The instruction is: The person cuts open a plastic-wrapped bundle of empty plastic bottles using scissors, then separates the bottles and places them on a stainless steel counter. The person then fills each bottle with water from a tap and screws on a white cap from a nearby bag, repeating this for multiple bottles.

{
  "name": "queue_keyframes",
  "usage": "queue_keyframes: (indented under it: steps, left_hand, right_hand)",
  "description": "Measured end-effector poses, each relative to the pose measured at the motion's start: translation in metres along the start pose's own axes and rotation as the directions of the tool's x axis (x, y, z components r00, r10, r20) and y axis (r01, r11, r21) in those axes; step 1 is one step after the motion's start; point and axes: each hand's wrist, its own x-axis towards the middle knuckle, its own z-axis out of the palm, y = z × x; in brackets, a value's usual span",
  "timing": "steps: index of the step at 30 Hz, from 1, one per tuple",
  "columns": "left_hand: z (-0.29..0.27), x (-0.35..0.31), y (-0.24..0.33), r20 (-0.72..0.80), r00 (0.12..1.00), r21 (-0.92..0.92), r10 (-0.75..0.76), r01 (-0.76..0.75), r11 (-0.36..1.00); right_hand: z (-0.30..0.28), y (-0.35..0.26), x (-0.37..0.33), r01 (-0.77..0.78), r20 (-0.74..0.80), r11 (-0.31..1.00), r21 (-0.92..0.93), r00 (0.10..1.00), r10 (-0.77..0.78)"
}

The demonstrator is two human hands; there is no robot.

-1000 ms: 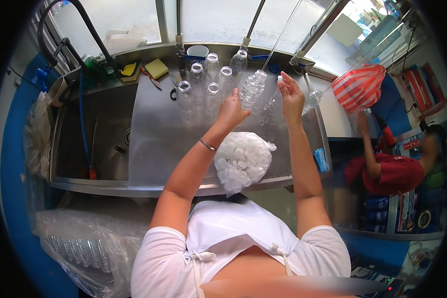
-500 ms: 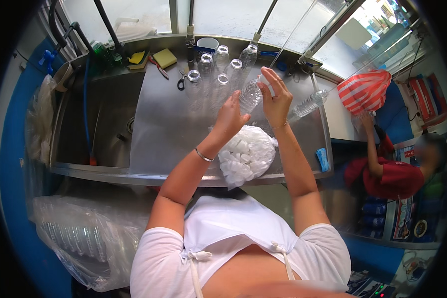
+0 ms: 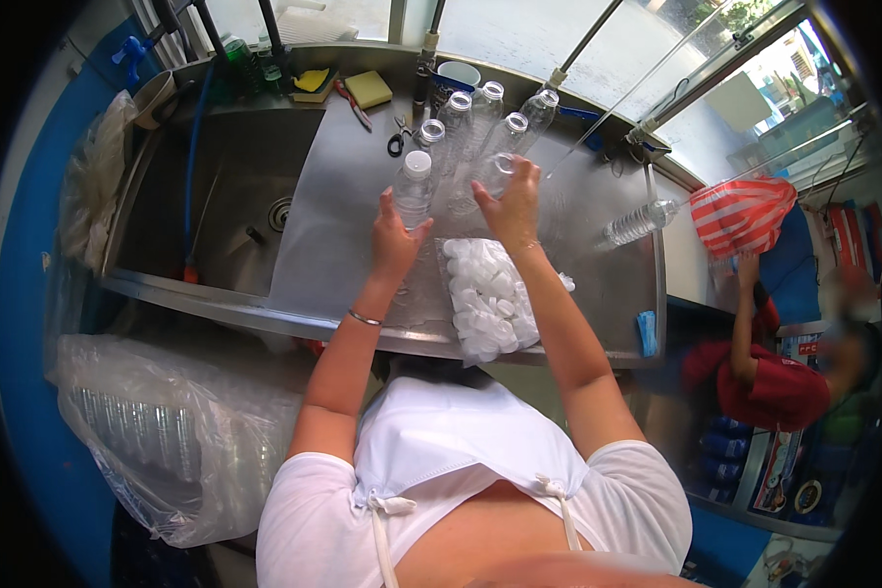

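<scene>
My left hand (image 3: pixel 395 240) is wrapped round the lower part of an upright clear plastic bottle with a white cap (image 3: pixel 416 178). My right hand (image 3: pixel 512 208) grips another clear plastic bottle (image 3: pixel 496 172), with an open mouth and no cap. Behind them several uncapped clear bottles (image 3: pixel 461 122) stand grouped on the steel counter (image 3: pixel 338 225). Between my forearms lies a clear plastic bag of white caps (image 3: pixel 490 304), at the counter's front edge. Farther right, a ridged clear bottle (image 3: pixel 637 223) lies tilted on its side.
At left is a steel sink (image 3: pixel 230 186) with a blue hose (image 3: pixel 191 176). Scissors (image 3: pixel 398 139), red pliers (image 3: pixel 353 104) and a yellow sponge (image 3: pixel 367 89) lie toward the back. Below left sits a plastic-wrapped bottle pack (image 3: pixel 157 431). A co-worker (image 3: pixel 769 382) holds a striped bag (image 3: pixel 745 218) at right.
Both hands were raised around one bottle; now they are lower and apart, each on its own bottle. My left hand has moved left, onto the capped bottle. The view has shifted slightly.
</scene>
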Motion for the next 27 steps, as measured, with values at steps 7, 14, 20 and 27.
queue_keyframes:
  steps: [7, 14, 20, 27]
  left_hand:
    - [0.004, 0.002, -0.017, -0.008, 0.993, 0.048, 0.121, -0.12, 0.992]
    - [0.004, 0.005, -0.013, 0.027, 0.999, 0.114, 0.038, -0.041, 0.993]
    - [0.003, 0.007, -0.014, 0.017, 0.997, 0.077, 0.073, -0.074, 0.994]
    - [0.006, 0.006, -0.018, -0.01, 0.995, 0.079, 0.095, -0.094, 0.992]
  right_hand:
    - [-0.041, 0.089, 0.024, -0.2, 0.078, 0.978, 0.057, 0.978, 0.195]
    - [-0.058, 0.093, 0.036, -0.156, 0.097, 0.988, 0.008, 0.983, 0.155]
    - [-0.065, 0.084, 0.046, -0.016, 0.124, 1.0, -0.002, 0.992, 0.016]
    - [-0.061, 0.08, 0.041, -0.063, 0.146, 0.998, 0.017, 0.987, 0.06]
